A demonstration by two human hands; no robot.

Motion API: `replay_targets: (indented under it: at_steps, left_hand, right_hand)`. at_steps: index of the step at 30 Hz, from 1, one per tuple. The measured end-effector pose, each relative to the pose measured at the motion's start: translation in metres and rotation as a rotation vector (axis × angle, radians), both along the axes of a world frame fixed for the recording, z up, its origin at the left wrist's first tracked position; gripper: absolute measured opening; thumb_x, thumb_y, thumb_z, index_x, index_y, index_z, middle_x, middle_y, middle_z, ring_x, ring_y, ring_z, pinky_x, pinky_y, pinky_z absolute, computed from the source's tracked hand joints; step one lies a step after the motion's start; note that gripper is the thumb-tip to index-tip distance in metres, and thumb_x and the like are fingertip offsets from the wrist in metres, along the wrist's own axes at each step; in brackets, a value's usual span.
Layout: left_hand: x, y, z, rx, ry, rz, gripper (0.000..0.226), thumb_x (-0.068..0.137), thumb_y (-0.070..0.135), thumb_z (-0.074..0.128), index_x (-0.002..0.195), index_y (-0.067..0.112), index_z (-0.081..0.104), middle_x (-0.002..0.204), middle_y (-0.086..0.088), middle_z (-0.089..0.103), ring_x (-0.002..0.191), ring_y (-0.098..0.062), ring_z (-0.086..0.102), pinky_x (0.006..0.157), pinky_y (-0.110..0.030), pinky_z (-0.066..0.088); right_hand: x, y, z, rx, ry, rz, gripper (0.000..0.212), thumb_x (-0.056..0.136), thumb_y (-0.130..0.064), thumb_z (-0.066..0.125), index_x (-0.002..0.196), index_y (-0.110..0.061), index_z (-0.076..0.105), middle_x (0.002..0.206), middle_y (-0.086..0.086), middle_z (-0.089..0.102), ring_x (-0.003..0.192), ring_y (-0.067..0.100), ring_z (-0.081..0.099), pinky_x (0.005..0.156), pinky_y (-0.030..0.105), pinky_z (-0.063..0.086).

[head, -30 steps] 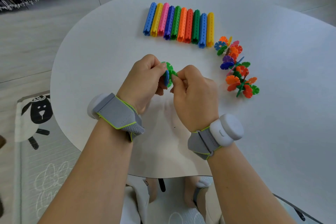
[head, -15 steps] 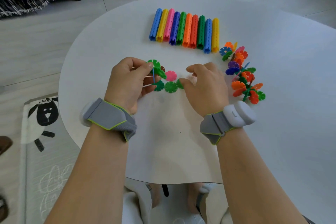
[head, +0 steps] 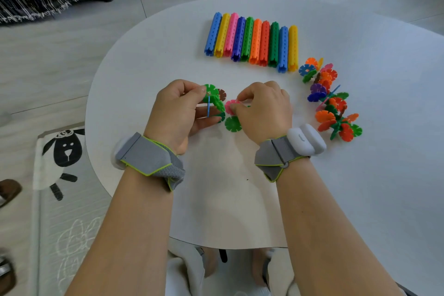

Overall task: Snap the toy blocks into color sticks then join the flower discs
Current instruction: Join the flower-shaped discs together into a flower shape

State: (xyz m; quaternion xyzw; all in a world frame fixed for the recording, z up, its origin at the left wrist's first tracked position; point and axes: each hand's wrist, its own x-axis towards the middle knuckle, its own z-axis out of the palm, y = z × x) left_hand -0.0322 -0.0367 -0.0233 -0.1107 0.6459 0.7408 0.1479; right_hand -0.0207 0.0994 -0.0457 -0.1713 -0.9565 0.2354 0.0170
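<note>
Our left hand is gripping the green-and-blue plastic flower-disc cluster over the round white table while our right hand is pinching a pink plastic flower disc beside it, and we are judging that slot must meet slot squarely.

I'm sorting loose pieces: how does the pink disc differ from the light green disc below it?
The pink disc is pinched by the right hand; the light green disc lies flat on the table, unheld. The pink disc is partly hidden by fingers; the light green disc shows nearly whole. Both are notched flower discs.
</note>
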Motion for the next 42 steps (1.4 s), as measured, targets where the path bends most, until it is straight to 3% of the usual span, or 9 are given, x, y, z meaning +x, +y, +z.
replay_targets:
  at_steps: [3, 6, 8, 15, 22, 30, 35, 39, 42]
  left_hand:
    - [0.0, 0.001, -0.001, -0.012, -0.013, -0.03, 0.015, 0.096, 0.011, 0.047, 0.082, 0.011, 0.05, 0.102, -0.024, 0.064, 0.071, -0.029, 0.067, 0.057, -0.033, 0.059]
    - [0.001, 0.002, 0.0, -0.001, -0.01, -0.034, 0.013, 0.096, 0.011, 0.046, 0.084, 0.011, 0.05, 0.091, -0.02, 0.067, 0.066, -0.026, 0.068, 0.056, -0.032, 0.058]
    - [0.001, 0.004, 0.001, 0.021, -0.004, -0.024, 0.013, 0.096, 0.01, 0.047, 0.083, 0.009, 0.05, 0.08, -0.015, 0.066, 0.058, -0.021, 0.068, 0.054, -0.029, 0.058]
    - [0.003, 0.011, 0.002, 0.017, 0.006, -0.042, 0.015, 0.093, 0.01, 0.052, 0.082, 0.007, 0.061, 0.079, -0.013, 0.061, 0.058, -0.018, 0.066, 0.052, -0.025, 0.055]
    - [0.005, 0.013, 0.0, -0.041, -0.002, -0.078, 0.016, 0.094, 0.012, 0.052, 0.082, 0.009, 0.063, 0.078, -0.009, 0.063, 0.056, -0.013, 0.064, 0.051, -0.025, 0.055]
    - [0.004, 0.014, 0.004, -0.005, -0.052, -0.087, 0.017, 0.093, 0.011, 0.05, 0.08, 0.008, 0.061, 0.074, -0.011, 0.061, 0.049, -0.014, 0.062, 0.05, -0.025, 0.056]
    - [0.005, 0.014, 0.006, -0.019, -0.034, -0.078, 0.021, 0.093, 0.011, 0.05, 0.074, 0.01, 0.06, 0.055, -0.002, 0.064, 0.046, -0.013, 0.061, 0.048, -0.025, 0.056]
    - [0.006, 0.016, 0.006, -0.045, -0.02, -0.087, 0.023, 0.093, 0.011, 0.05, 0.072, 0.012, 0.061, 0.051, 0.001, 0.063, 0.042, -0.011, 0.058, 0.044, -0.022, 0.053]
    - [0.007, 0.016, 0.005, -0.04, -0.013, -0.097, 0.023, 0.094, 0.011, 0.049, 0.074, 0.011, 0.06, 0.048, 0.002, 0.061, 0.041, -0.011, 0.058, 0.042, -0.021, 0.051]
  right_hand:
    - [0.001, 0.0, -0.001, -0.051, 0.021, 0.0, 0.011, 0.086, -0.036, 0.063, 0.095, -0.03, 0.063, 0.098, -0.006, 0.049, 0.105, 0.023, 0.048, 0.086, 0.034, 0.041]
    - [0.004, 0.003, -0.001, -0.156, 0.106, -0.006, 0.011, 0.085, -0.036, 0.066, 0.083, -0.029, 0.057, 0.093, -0.009, 0.06, 0.095, 0.019, 0.055, 0.083, 0.037, 0.047]
    - [0.01, 0.006, 0.004, -0.27, 0.186, -0.013, 0.015, 0.084, -0.035, 0.069, 0.08, -0.026, 0.057, 0.081, -0.011, 0.061, 0.081, 0.011, 0.056, 0.074, 0.031, 0.047]
    - [0.033, 0.005, 0.017, -0.646, 0.367, 0.057, 0.017, 0.081, -0.011, 0.073, 0.075, -0.022, 0.061, 0.076, -0.001, 0.07, 0.065, 0.01, 0.069, 0.069, 0.039, 0.058]
    - [0.038, 0.004, 0.012, -0.623, 0.349, 0.087, 0.026, 0.083, -0.008, 0.07, 0.072, -0.028, 0.056, 0.074, -0.007, 0.068, 0.068, 0.007, 0.069, 0.07, 0.034, 0.059]
    - [0.039, 0.003, 0.008, -0.576, 0.439, 0.113, 0.027, 0.084, -0.01, 0.069, 0.071, -0.028, 0.052, 0.077, 0.001, 0.07, 0.069, 0.012, 0.069, 0.067, 0.034, 0.057]
    - [0.039, 0.002, 0.006, -0.581, 0.438, 0.126, 0.014, 0.084, -0.009, 0.069, 0.077, -0.016, 0.059, 0.075, -0.002, 0.069, 0.065, 0.005, 0.068, 0.065, 0.027, 0.057]
    - [0.042, -0.001, 0.003, -0.511, 0.514, 0.131, 0.01, 0.083, -0.009, 0.07, 0.077, -0.01, 0.061, 0.07, -0.003, 0.066, 0.063, 0.006, 0.066, 0.059, 0.012, 0.048]
    - [0.043, -0.004, -0.001, -0.479, 0.551, 0.12, 0.01, 0.083, -0.009, 0.07, 0.076, -0.006, 0.062, 0.067, -0.002, 0.066, 0.062, 0.013, 0.064, 0.059, 0.02, 0.049]
